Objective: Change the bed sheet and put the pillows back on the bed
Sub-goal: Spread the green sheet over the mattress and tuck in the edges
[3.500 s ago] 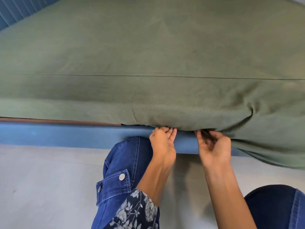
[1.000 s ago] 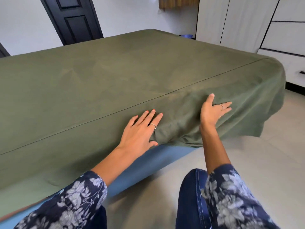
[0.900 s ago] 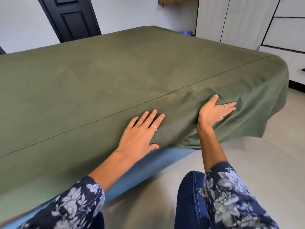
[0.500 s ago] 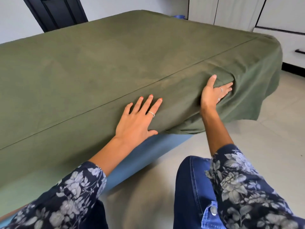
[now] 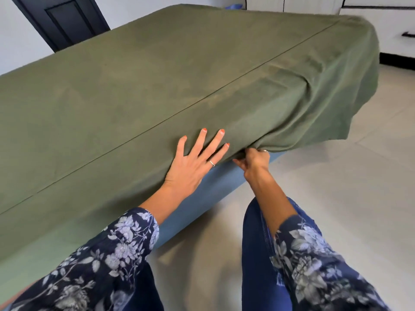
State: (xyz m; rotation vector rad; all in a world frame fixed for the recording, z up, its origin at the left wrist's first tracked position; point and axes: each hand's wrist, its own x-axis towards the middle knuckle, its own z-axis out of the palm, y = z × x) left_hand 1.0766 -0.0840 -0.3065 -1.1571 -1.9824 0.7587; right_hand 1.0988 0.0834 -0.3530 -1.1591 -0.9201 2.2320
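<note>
A green sheet covers the top of the bed and hangs over its near side, with a thin seam running slantwise across it. Below the sheet's lower edge shows the blue bed base, standing on a pale tiled floor. The left hand lies flat against the sheet on the side of the mattress, fingers straight and spread, a ring on one finger, grasping nothing. Just beside it, the right hand is at the sheet's lower edge, its fingers curled round a bunch of the cloth, which puckers into folds there. Beyond that hand the sheet hangs loose at the bed's corner. Both arms wear dark floral sleeves. A dark door and white cabinets stand behind the bed.
</note>
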